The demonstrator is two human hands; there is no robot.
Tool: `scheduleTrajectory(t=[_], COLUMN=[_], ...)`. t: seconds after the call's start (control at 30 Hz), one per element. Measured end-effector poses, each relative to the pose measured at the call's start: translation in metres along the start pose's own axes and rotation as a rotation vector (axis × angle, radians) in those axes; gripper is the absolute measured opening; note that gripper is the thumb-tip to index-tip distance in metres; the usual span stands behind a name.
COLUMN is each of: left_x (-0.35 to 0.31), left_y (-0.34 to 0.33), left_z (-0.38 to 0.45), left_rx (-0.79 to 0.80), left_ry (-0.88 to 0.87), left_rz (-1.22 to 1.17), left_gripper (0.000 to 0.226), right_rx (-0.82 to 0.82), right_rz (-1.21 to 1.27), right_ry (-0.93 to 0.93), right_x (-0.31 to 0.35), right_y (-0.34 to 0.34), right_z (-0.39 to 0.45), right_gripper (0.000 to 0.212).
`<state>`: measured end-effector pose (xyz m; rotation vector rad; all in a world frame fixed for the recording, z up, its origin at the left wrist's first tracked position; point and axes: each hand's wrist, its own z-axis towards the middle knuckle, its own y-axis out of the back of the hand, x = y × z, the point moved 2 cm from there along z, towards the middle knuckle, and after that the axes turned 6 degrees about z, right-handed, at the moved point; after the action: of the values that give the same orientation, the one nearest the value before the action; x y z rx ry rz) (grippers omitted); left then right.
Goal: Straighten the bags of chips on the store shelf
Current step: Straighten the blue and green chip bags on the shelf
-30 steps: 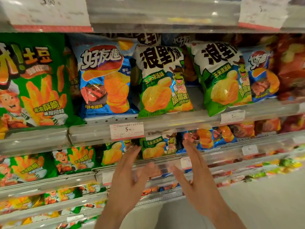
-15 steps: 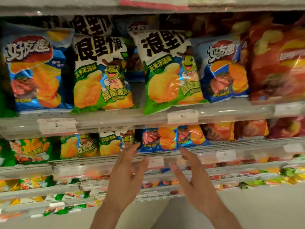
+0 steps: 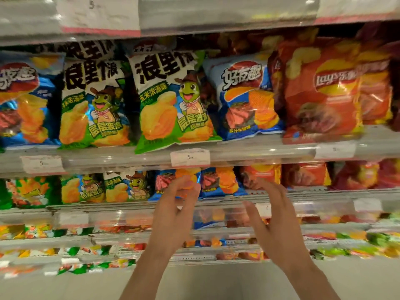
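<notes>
1. Since the earlier frame the view has shifted to the right along the shelf (image 3: 259, 151): the red bag (image 3: 320, 92) now fills the right side, and both hands have followed, staying low in front of the lower rows.
2. At the far left stands a blue bag (image 3: 23, 105), cut by the frame edge; just beside it a green bag (image 3: 93, 109) stands fairly upright.
3. Next, the tilted bag (image 3: 171, 100) leans with its top to the left, and its lower corner hangs over the shelf lip near the price tag (image 3: 190, 157).
4. To its right a second blue bag (image 3: 246, 98) is partly covered by the red bag.
5. The left hand (image 3: 173, 213) is released, fingers loosely curled, holding nothing. The right hand (image 3: 275, 217) is also released, fingers spread, holding nothing. Both are well below the top row of bags.
6. The step seems to be the reach to the next crooked bag. To do it well, I would take the bag by both side edges, lift it a little, turn it upright, then push its base back behind the lip. Squeezing the middle could crush the chips.
</notes>
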<state>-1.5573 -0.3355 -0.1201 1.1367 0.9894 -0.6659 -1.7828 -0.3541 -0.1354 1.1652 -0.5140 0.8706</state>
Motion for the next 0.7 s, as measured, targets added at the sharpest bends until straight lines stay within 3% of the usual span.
scheduleTrajectory(t=[0.17, 0.3, 0.43, 0.7], left_x=[-0.011, -0.018, -0.018, -0.017], left_y=[0.011, 0.018, 0.015, 0.012], left_z=[0.020, 0.035, 0.042, 0.054], left_rx=[-0.070, -0.086, -0.073, -0.102], left_ry=[0.240, 0.394, 0.420, 0.429], left_rz=[-0.372, -0.542, -0.583, -0.561], left_gripper=[0.036, 0.040, 0.042, 0.044], right_rx=[-0.141, -0.094, -0.028, -0.051], right_rz=[-0.111, -0.240, -0.345, -0.405], right_ry=[0.297, 0.466, 0.503, 0.434], right_x=[0.026, 0.051, 0.063, 0.060], right_y=[-0.007, -0.031, -0.051, -0.053], right_z=[0.015, 0.036, 0.049, 0.056], right_gripper=[0.051, 0.045, 0.050, 0.058])
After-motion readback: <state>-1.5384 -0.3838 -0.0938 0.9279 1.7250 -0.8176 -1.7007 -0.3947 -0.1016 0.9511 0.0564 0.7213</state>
